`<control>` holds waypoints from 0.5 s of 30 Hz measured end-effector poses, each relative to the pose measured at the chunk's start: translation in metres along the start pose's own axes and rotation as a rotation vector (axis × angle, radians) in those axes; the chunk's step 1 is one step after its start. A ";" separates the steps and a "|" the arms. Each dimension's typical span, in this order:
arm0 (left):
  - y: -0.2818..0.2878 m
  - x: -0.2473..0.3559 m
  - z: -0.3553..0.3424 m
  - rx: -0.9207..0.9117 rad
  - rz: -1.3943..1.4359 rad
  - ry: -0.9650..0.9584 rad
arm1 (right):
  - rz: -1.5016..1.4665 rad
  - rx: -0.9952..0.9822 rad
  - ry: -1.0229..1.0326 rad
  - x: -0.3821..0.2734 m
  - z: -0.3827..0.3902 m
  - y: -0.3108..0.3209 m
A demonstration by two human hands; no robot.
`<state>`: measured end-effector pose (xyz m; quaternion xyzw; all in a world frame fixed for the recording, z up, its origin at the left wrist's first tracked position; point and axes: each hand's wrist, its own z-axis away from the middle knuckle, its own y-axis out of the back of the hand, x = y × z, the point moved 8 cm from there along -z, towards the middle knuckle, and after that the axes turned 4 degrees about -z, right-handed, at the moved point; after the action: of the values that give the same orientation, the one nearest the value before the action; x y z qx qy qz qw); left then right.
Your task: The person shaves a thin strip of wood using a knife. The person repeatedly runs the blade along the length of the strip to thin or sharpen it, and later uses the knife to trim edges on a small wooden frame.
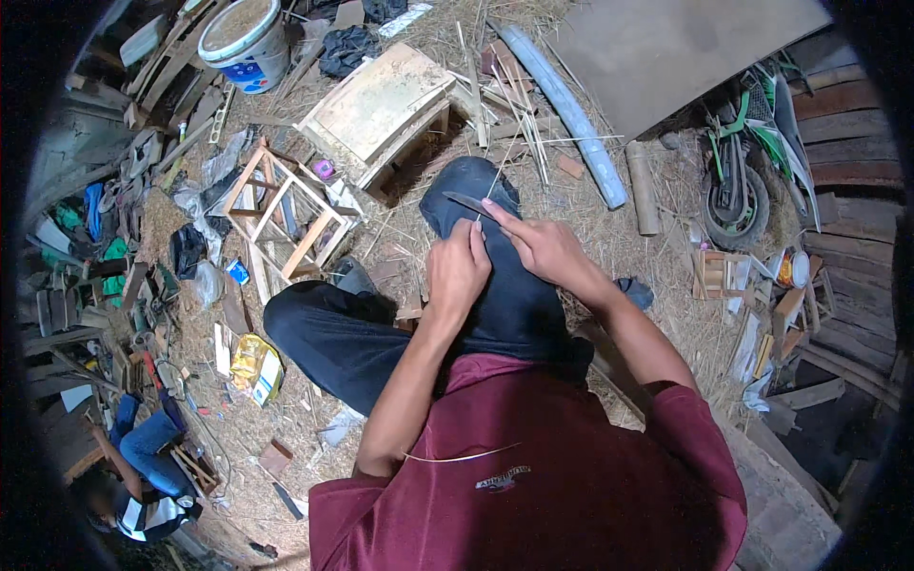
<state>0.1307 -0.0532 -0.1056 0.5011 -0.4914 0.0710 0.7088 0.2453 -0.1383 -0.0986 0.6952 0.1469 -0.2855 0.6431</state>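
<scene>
- Left hand [458,271]: thumb and fingertips together, clamped on a thin strip [499,171] of pale material; strip sticks out past the fingers, away from the body.
- Right hand [554,255]: clamped on a knife [463,201], handle mostly hidden in the grip, thumb extended toward the blade, blade pointing left.
- Knife lies across the strip just beyond the left fingertips; exact blade contact too small to tell.
- Strip and knife both over the raised knee [440,211], dark trousers; hands close together, right one slightly farther out.
- Second thin strip, curved, lies across the chest of the maroon shirt [571,485].
- Ahead: low wooden worktop [367,109], pale top; bundle of thin sticks [535,143] to its right, then long blue-grey pole [566,105] and brown tube [643,190].
- Left of the knee: small wooden frame [307,247], tilted on the straw-strewn floor [666,305]; round pink item [324,169] between frame and worktop.
- Far left top: white bucket [257,68].
- Lower left: yellow packet [252,362]; another person [152,452] seated, blue trousers.
- Right: green-and-white motorbike [740,214], large flat board [676,62] nearby.
</scene>
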 end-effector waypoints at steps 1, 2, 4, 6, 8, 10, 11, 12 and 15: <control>-0.005 -0.001 0.001 -0.016 -0.123 -0.039 | -0.041 0.031 -0.018 0.002 0.000 0.001; -0.005 -0.002 0.001 0.005 -0.181 -0.104 | -0.042 0.029 -0.020 0.002 0.000 0.000; -0.006 -0.010 0.004 0.010 -0.191 -0.134 | 0.012 0.004 -0.056 0.004 0.001 -0.001; -0.004 -0.011 0.008 0.015 -0.243 -0.173 | 0.048 -0.006 -0.063 0.001 0.003 -0.004; 0.000 -0.011 0.011 0.011 -0.253 -0.196 | 0.084 -0.014 -0.067 0.001 0.003 -0.005; 0.004 -0.013 0.021 0.002 -0.264 -0.219 | 0.078 0.017 -0.121 0.007 0.005 -0.006; 0.008 -0.017 0.028 -0.004 -0.251 -0.216 | 0.075 0.015 -0.123 0.009 0.004 -0.007; 0.013 -0.019 0.036 -0.008 -0.235 -0.216 | 0.070 0.053 -0.159 0.016 0.003 -0.001; 0.025 -0.039 0.066 0.030 -0.219 -0.212 | 0.048 0.076 -0.233 0.027 0.002 0.007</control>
<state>0.0547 -0.0772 -0.1180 0.5669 -0.5047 -0.0528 0.6489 0.2704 -0.1460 -0.1093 0.6845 0.0436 -0.3545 0.6356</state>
